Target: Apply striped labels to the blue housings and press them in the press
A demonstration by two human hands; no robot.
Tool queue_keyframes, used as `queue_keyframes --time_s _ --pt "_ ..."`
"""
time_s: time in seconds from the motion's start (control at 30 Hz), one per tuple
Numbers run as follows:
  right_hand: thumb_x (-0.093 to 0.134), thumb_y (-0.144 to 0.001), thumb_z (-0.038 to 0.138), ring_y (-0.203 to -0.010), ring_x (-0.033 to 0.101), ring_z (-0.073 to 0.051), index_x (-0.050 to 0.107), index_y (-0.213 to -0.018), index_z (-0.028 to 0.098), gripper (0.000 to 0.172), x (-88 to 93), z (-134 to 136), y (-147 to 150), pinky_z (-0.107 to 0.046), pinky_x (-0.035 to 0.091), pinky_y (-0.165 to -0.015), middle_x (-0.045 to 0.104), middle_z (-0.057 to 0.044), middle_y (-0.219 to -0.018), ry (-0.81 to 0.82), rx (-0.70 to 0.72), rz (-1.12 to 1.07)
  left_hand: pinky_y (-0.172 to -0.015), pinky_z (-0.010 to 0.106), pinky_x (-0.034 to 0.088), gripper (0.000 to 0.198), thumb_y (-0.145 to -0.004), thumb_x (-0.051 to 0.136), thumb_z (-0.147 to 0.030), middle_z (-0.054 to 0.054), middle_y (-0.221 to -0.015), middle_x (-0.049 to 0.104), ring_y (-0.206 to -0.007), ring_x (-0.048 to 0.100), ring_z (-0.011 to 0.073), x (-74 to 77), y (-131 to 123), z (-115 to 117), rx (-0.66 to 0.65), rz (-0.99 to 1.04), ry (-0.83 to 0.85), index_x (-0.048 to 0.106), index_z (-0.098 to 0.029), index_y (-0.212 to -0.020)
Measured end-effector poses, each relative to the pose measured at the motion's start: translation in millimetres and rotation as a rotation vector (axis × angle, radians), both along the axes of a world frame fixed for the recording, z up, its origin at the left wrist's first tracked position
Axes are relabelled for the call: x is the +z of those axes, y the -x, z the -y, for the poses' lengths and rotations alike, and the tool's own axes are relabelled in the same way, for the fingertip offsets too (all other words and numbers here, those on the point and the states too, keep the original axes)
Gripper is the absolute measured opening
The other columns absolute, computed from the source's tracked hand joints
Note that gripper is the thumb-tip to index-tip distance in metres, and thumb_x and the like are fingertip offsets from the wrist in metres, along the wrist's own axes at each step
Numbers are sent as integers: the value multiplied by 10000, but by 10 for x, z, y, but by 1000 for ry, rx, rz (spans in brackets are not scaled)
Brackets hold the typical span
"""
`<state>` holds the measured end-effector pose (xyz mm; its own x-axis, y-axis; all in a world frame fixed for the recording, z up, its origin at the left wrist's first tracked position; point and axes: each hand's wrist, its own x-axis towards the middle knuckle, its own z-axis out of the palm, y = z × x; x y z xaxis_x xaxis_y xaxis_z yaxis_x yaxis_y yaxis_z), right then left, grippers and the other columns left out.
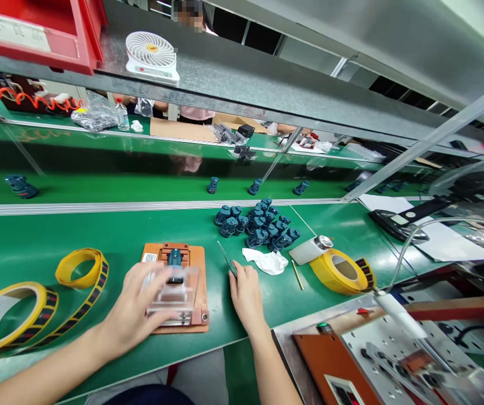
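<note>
In front of me an orange fixture lies on the green bench, with a dark blue plastic part seated in its upper slot. My left hand grips the fixture's see-through cover between thumb and fingers; cover and fingertips are slightly blurred. My right hand rests just right of the fixture, closed around thin tweezers whose tips point up and left. Beyond that hand lie a crumpled white tissue and a cluster of dark blue parts.
Yellow label rolls lie at left, and another yellow roll lies at right beside a white bottle. A machine stands at lower right. Overhead, a shelf carries a small fan and a red bin. People are behind it.
</note>
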<state>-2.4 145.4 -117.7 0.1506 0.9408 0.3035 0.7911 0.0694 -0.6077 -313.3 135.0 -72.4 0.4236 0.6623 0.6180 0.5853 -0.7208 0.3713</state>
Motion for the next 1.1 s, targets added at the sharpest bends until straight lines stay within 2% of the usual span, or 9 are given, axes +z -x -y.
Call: queue_keyframes --time_s 0.07,0.17,0.3,0.4,0.53,0.8,0.93,1.0,1.1 --pt "343 -988 327 -884 475 -349 630 -1223 112 428 -120 93 -33 -557 469 -785 540 -180 -956 7 -74 177 -1092 515 473 641 -818 758 -106 39 -1110 644 -1081 639 242 -122 64 325 -111 84 -206 552 -339 -1379" --pt "382 -1017 328 -1028 459 -356 589 -1350 159 427 -75 135 72 -574 445 -888 512 -187 -1124 -56 -23 192 -1130 475 472 461 -874 626 -1 2 -928 739 -932 709 196 -354 146 832 -310 6 -137 670 -280 -1239" --pt "435 -1045 301 -1261 376 -286 569 -1388 391 379 191 31 419 -494 346 -1097 436 -69 -1316 14 531 -74 -1216 503 357 551 -875 589 49 25 -1071 784 -1078 702 208 -508 190 1058 -321 -137 -1 609 -245 -1340" --pt "493 -1038 287 -1289 345 -263 596 -1346 445 361 265 -111 610 -472 302 -1145 400 -29 -1351 110 731 -153 -1253 547 203 545 -906 611 -79 71 -1299 695 -1297 576 250 -471 188 927 -216 -214 7 543 -246 -1421" --pt "503 -1044 280 -1264 356 -254 599 -1333 462 355 216 -270 670 -471 297 -1146 398 -30 -1326 114 708 -132 -1259 494 136 588 -907 584 -150 122 -1487 534 -1433 422 267 -410 171 798 -122 -258 69 465 -165 -1483" --pt "549 -1020 242 -1265 372 -255 643 -1291 434 345 224 -282 721 -454 328 -1130 396 -35 -1314 60 748 -105 -1259 470 130 611 -884 568 -121 106 -1463 562 -1433 421 251 -447 135 795 -135 -245 28 455 -156 -1484" --pt "571 -1009 229 -1240 406 -259 633 -1300 362 326 292 -333 816 -451 369 -1100 436 -63 -1290 11 598 -93 -1250 519 122 565 -907 562 -140 127 -1466 556 -1413 446 274 -438 167 791 -148 -214 23 476 -157 -1465" --pt "737 -913 311 -1176 448 -276 627 -1242 261 351 356 -370 876 -446 429 -1033 490 -82 -1216 25 508 -76 -1234 551 154 530 -923 556 -163 134 -1439 582 -1390 469 289 -413 204 771 -164 -142 14 492 -170 -1450" --pt "929 -664 486 -1036 493 -299 611 -965 188 530 465 -397 976 -426 491 -861 551 -73 -1050 103 457 69 -1198 534 232 510 -922 570 -129 113 -1378 635 -1329 519 273 -325 239 617 -108 -13 1 522 -220 -1422"
